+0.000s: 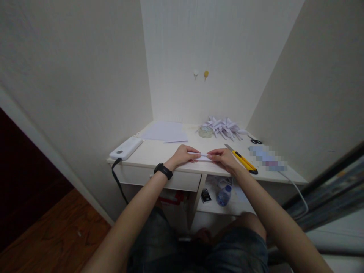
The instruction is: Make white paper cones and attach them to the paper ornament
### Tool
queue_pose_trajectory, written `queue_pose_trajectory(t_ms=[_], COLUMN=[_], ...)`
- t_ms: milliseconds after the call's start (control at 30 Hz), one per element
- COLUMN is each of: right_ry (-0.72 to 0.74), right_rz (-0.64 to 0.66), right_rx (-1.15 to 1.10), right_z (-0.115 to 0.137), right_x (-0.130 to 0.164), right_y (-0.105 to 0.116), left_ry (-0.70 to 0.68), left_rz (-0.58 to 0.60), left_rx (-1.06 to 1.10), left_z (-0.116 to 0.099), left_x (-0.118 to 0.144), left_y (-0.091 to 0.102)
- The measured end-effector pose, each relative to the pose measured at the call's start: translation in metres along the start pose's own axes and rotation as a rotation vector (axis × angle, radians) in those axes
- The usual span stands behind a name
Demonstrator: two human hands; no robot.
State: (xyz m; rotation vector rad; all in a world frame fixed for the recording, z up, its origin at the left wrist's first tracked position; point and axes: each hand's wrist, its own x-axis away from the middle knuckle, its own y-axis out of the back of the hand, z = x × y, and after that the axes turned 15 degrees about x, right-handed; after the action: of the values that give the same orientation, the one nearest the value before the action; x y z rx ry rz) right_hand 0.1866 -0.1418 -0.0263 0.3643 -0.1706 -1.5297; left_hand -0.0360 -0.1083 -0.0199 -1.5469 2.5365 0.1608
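Observation:
A narrow folded strip of white paper [203, 156] lies across the front of the white desk [153, 152], between my two hands. My left hand [185, 154], with a black watch on its wrist, pinches the strip's left end. At the opposite end, my right hand [222, 157] closes thumb and fingers on the paper. Just right of that hand rests a yellow utility knife [243, 161] with its blade out. Behind my hands are flat white paper sheets [163, 131] and a pile of folded paper pieces [223, 127].
A roll of clear tape [205, 132] sits by the paper pile. Black-handled scissors [256, 141] and a blurred-out flat item [267, 158] with a white cable lie at right. A white power bank [126, 148] stands at left. Below, a shelf holds a plastic bottle [224, 196].

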Motion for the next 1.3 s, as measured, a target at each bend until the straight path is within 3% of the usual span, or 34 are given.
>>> queue_pose_trajectory(t_ms=[1300], right_ry=[0.023], right_rz=[0.017], right_rx=[0.074], right_z=[-0.0012], right_x=[0.0001], right_y=[0.0012], left_ry=[-0.007], left_rz=[-0.021], left_rx=[-0.062], left_z=[-0.0046], left_x=[0.0024], left_y=[-0.002])
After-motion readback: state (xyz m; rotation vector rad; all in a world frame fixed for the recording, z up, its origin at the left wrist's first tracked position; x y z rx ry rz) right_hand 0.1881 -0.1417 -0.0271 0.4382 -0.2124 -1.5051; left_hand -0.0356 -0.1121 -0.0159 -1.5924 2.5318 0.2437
